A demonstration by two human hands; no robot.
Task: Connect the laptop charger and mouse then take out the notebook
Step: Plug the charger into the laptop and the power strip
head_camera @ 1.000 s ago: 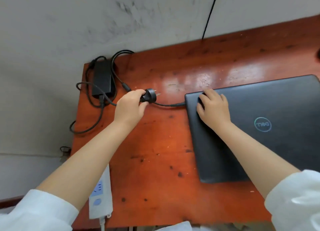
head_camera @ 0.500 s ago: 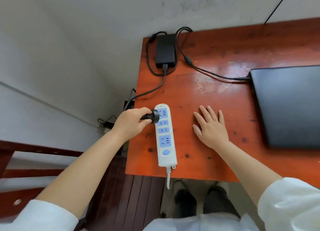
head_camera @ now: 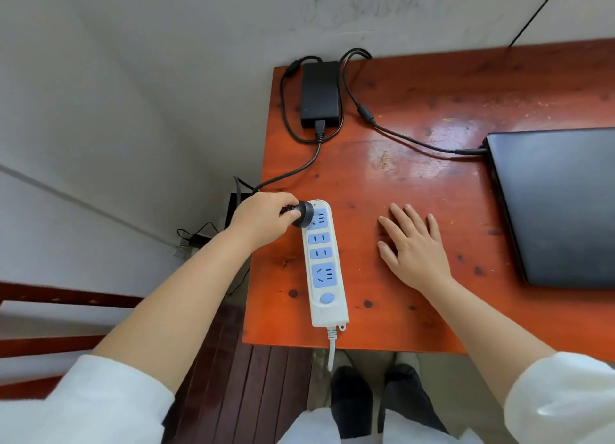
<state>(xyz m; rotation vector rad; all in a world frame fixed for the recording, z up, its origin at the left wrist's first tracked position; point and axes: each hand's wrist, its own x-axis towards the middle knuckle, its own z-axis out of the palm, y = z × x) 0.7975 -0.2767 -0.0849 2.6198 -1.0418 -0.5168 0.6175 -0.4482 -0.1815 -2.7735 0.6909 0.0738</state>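
Note:
My left hand (head_camera: 263, 215) grips the charger's black wall plug (head_camera: 303, 214) and holds it against the top socket of a white power strip (head_camera: 324, 267) with blue sockets. I cannot tell whether its pins are seated. The black charger brick (head_camera: 320, 92) lies at the desk's far left corner. Its thin cable (head_camera: 412, 140) runs into the left side of the shut black laptop (head_camera: 559, 207). My right hand (head_camera: 414, 247) lies flat and open on the red-brown desk (head_camera: 399, 177) between strip and laptop. No mouse or notebook is in view.
The power strip's white cord (head_camera: 331, 350) hangs over the desk's near edge. A dark slatted wooden seat (head_camera: 246, 387) stands left of my shoes (head_camera: 376, 400). A small plug and wires (head_camera: 196, 239) lie on the floor by the grey wall.
A second ago my left hand held the plug near the laptop, my right hand on the lid. The plug has come down to the strip's top socket; my right hand rests on the desk.

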